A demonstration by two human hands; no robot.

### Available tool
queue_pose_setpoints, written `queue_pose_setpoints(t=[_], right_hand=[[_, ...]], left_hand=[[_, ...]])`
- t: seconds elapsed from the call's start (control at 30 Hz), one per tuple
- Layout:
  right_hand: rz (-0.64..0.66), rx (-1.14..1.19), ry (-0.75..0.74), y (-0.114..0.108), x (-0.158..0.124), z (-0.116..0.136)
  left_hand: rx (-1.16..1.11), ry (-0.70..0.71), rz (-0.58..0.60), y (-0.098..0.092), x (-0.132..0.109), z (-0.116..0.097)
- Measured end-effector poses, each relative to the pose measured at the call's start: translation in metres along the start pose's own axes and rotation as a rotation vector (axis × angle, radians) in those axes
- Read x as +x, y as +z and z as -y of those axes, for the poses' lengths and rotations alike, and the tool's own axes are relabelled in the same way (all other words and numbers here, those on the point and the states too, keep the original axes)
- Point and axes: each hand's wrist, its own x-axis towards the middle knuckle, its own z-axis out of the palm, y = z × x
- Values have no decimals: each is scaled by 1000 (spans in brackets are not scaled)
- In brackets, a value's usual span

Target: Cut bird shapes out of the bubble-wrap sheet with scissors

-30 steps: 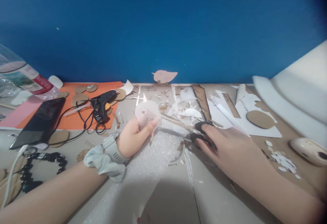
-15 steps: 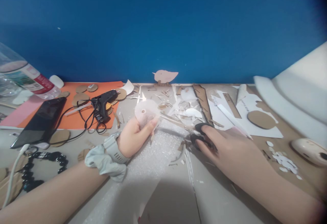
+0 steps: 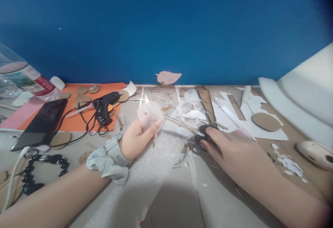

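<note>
My left hand (image 3: 140, 138) pinches a pale, roundish translucent piece (image 3: 149, 113) with a small ringed dot on it; whether it is paper or plastic is unclear. A sheet of bubble wrap (image 3: 158, 155) trails below that hand toward me. In my right hand (image 3: 226, 145) is a pair of scissors (image 3: 184, 125) with black handles, fingers through the loops. Its blades point left, their tips at the right edge of the pale piece. A pink bird-shaped cutout (image 3: 169, 78) stands on a small cardboard base against the blue wall.
At left are a black glue gun (image 3: 105, 106) with its cord, orange paper (image 3: 117, 117), a dark phone (image 3: 39, 124), a bead bracelet (image 3: 26, 176) and a plastic bottle (image 3: 33, 80). Right are white paper (image 3: 270, 132), a cardboard disc (image 3: 266, 121), white scraps (image 3: 290, 164) and a computer mouse (image 3: 316, 154).
The scissors' handles have come slightly closer together, with the blades drawing nearer each other. My left hand and the pale piece have stayed almost still.
</note>
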Motion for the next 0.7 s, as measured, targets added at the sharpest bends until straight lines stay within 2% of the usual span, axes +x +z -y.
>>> queue_pose_setpoints(t=[0.23,0.7], right_hand=[[-1,5,1,0,0,1],[47,-28,32,-2,0,6]], left_hand=[[-25,11,-14,1,-1,0],[-8,32,33,2,-1,-2]])
